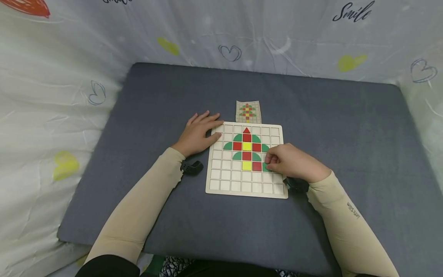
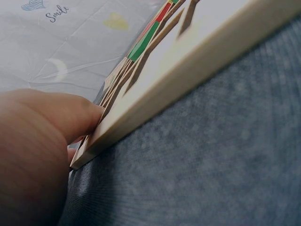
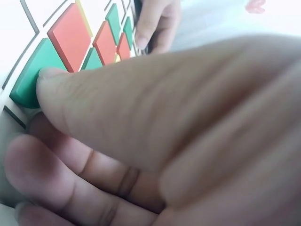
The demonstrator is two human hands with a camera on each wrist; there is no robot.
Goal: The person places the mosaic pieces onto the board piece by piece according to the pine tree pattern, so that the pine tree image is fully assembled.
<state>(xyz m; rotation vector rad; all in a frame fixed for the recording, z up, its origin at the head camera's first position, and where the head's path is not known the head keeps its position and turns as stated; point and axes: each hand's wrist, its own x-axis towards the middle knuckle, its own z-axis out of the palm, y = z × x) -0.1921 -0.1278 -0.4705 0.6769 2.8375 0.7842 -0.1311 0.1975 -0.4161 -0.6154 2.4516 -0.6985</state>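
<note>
A pale wooden grid board (image 1: 236, 186) lies on the grey table, bearing a tree pattern of red, yellow and green pieces. The left hand (image 1: 199, 134) rests at the board's upper left corner, fingers spread and thumb over the edge. Over the right side of the pattern is the right hand (image 1: 295, 161), its fingers curled. Its thumb tip touches a green quarter-circle piece (image 3: 30, 80) that sits in a cell beside a red square (image 3: 70, 35). The curled fingers lie close to that piece's rounded edge and partly hide neighbouring cells.
A small pattern card (image 1: 247, 111) with the same kind of tree lies against the board's far edge. The grey table (image 1: 166, 100) extends around the board. Pale printed curtains (image 1: 277, 38) hang behind and to the sides. Both wrists wear black straps.
</note>
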